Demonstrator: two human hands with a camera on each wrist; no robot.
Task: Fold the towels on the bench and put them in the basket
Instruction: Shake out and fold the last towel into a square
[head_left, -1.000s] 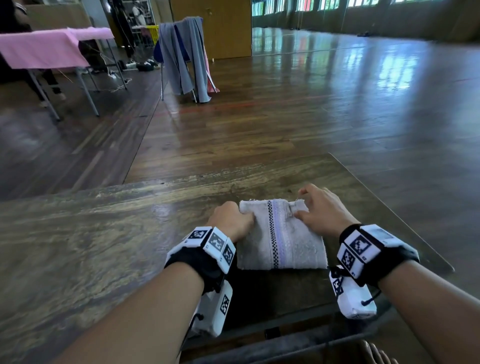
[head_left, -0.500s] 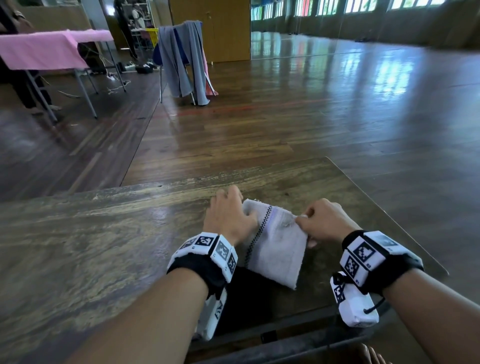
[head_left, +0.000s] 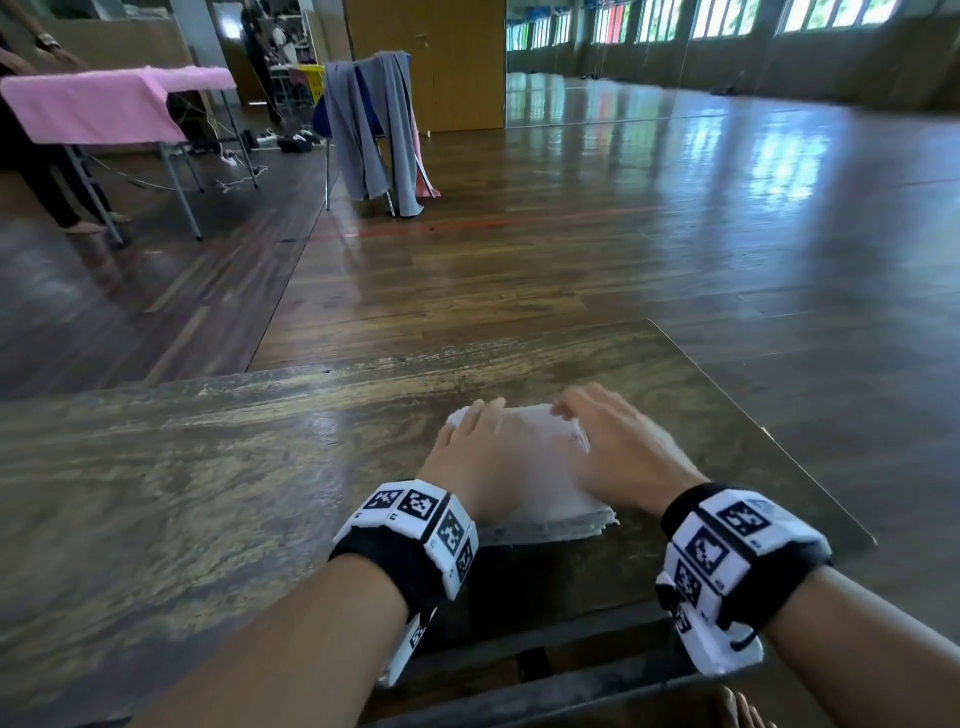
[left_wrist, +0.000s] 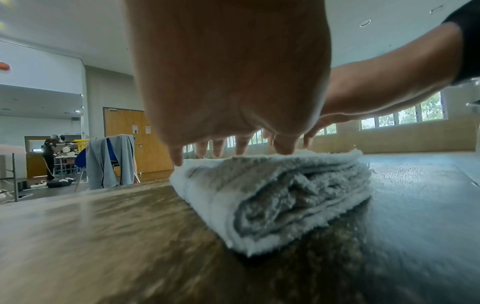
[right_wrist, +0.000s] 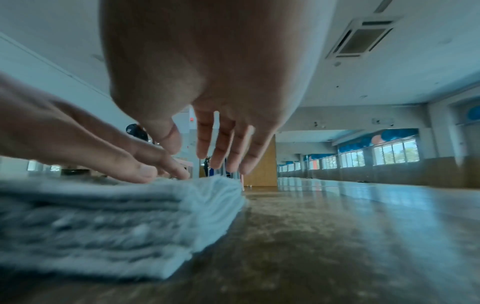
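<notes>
Towel (head_left: 540, 467), folded into a thick pale stack, is lying on the wooden bench (head_left: 208, 493) near its right end. Left hand (head_left: 470, 457) is resting flat on the stack's left half, fingers straight and slightly spread. Right hand (head_left: 618, 452) is hovering over the right half, fingers extended and loosely apart, tips just above the cloth.

The head view looks forward and down from above at the tabletop (head_left: 208, 467), taking in both wrists and the hall floor beyond. The left wrist view sits low, just above the tabletop, facing along the left hand (left_wrist: 233, 82) very near the folded towel (left_wrist: 285, 195). The right wrist view looks likewise along the right hand (right_wrist: 207, 72). All three share the towel.
</notes>
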